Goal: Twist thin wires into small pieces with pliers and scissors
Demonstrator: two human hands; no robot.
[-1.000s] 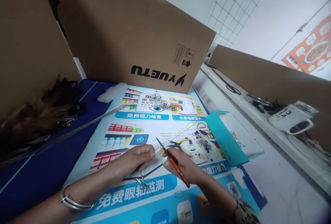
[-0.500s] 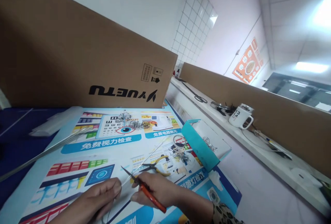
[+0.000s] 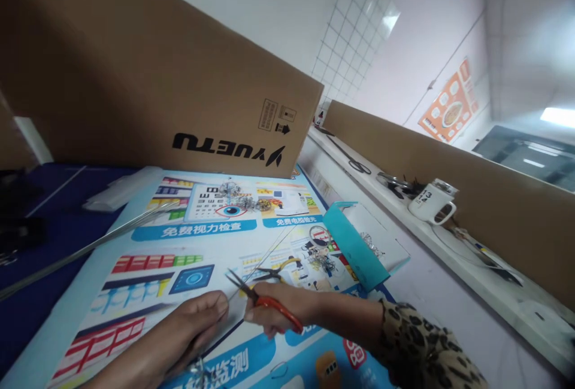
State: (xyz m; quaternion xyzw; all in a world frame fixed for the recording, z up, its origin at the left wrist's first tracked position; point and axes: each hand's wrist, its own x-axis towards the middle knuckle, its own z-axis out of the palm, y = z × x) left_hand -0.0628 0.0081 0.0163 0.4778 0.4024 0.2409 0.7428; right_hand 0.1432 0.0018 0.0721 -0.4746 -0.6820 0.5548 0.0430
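Note:
My left hand [image 3: 197, 323] is closed in a pinch on a thin wire [image 3: 271, 251], which stretches up and to the right over the printed sheet. My right hand [image 3: 291, 300] grips red-handled needle-nose pliers [image 3: 245, 286], their dark jaws slightly apart and pointing up-left, close beside the left fingertips. Just beyond the right hand lies a second pair of pliers with yellow handles [image 3: 287, 263]. A small tangle of silvery wire pieces [image 3: 200, 372] shows below my left wrist, partly blurred.
Long straight wires [image 3: 99, 239] lie at the left. Wire pieces form piles [image 3: 245, 200] at the back and sit inside a teal box [image 3: 354, 248] at right. A big cardboard box [image 3: 202, 96] stands behind. The side ledge [image 3: 476, 293] bears a white mug [image 3: 433, 200] and scissors [image 3: 359, 166].
The view has shifted, so more of the right sleeve shows. The red-handled pliers' jaws, together before, are now slightly apart. Both hands keep their hold.

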